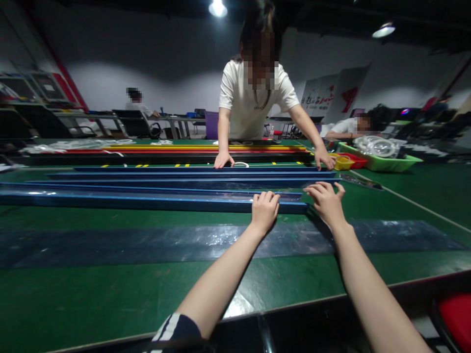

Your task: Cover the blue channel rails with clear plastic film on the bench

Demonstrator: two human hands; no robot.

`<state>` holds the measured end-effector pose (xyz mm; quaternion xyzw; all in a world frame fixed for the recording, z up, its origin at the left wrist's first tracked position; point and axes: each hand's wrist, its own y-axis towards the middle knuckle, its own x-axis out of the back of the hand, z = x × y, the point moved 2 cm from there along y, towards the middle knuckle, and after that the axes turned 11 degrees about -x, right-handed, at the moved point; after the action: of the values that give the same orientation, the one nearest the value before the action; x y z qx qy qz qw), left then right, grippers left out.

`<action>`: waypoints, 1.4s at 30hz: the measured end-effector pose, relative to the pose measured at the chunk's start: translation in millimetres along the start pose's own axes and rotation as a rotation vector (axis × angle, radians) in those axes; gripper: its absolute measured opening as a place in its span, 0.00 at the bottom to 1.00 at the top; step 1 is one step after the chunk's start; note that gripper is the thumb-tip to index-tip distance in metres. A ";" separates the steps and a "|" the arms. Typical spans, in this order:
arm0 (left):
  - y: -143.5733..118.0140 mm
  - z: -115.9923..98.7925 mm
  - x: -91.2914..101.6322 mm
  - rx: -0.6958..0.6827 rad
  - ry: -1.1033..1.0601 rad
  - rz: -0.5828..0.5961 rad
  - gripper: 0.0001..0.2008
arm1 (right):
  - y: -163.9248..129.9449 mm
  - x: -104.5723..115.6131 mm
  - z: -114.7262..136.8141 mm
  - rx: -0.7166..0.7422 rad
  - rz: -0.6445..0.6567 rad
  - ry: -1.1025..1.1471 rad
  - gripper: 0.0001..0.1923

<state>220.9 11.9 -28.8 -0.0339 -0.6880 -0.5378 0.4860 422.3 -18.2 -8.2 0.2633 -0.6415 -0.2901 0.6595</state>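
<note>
Long blue channel-shaped strips [147,202] lie side by side across the table, running left to right. The fingers of my left hand [265,210] are curled over the nearest blue strip, a short way in from its right end. Just past that end is my right hand [327,202], its fingers apart and bent, close to the end of a strip farther back [221,183]. Whether its fingertips touch that strip, I cannot tell. A flat, clear plastic sheet [206,240] stretches across the table under my forearms.
Opposite me, a person in a white shirt [253,103] leans over the green table [121,294], both hands down near the farther strips. Yellow, red and black strips [176,153] lie beyond. A green basket [397,163] with coiled clear material and smaller yellow and red trays [355,161] stand right.
</note>
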 end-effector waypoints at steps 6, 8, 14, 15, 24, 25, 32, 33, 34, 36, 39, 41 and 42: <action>-0.2 0.0 -2.6 -0.021 -0.001 0.021 0.11 | -7.0 -11.2 5.2 0.027 0.222 0.057 0.14; 0.1 0.4 -3.8 -0.020 -0.010 0.009 0.11 | -7.1 -12.8 4.9 0.024 0.250 0.102 0.15; 0.0 1.1 -7.7 -0.044 -0.034 0.001 0.12 | -9.1 -14.7 -5.7 0.019 0.278 0.245 0.16; -0.2 1.1 -7.9 -0.046 -0.031 0.003 0.13 | -10.0 -15.7 -7.5 0.017 0.282 0.268 0.17; -0.3 0.4 -5.5 -0.017 0.040 0.043 0.13 | -12.6 -21.9 -9.7 0.043 0.314 0.355 0.14; -0.2 0.3 -5.3 -0.012 0.043 0.047 0.13 | -12.3 -22.3 -9.4 0.045 0.319 0.361 0.14; -0.1 -1.3 -3.2 -0.028 0.030 0.053 0.13 | -10.7 -23.9 2.3 0.078 0.351 0.403 0.16; -0.2 -1.6 -3.1 -0.041 0.026 0.054 0.13 | -10.5 -24.0 5.3 0.087 0.358 0.409 0.17; -0.2 -1.9 -3.2 -0.054 0.022 0.055 0.13 | -10.3 -24.0 8.3 0.095 0.365 0.414 0.17; -0.3 -2.2 -3.5 -0.071 0.010 0.059 0.13 | -10.0 -23.6 12.9 0.105 0.376 0.421 0.19; -0.3 -2.2 -4.1 -0.071 -0.006 0.067 0.13 | -9.7 -21.8 14.5 0.101 0.383 0.419 0.19; -0.2 -2.1 -4.4 -0.066 -0.013 0.070 0.12 | -9.6 -20.0 11.7 0.085 0.372 0.401 0.17; -0.1 -2.1 -4.4 -0.064 -0.016 0.071 0.12 | -9.6 -18.8 9.4 0.071 0.361 0.388 0.16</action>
<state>224.5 12.3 -32.2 -0.0782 -0.6725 -0.5418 0.4980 412.2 -11.1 -27.7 0.2185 -0.5495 -0.0891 0.8015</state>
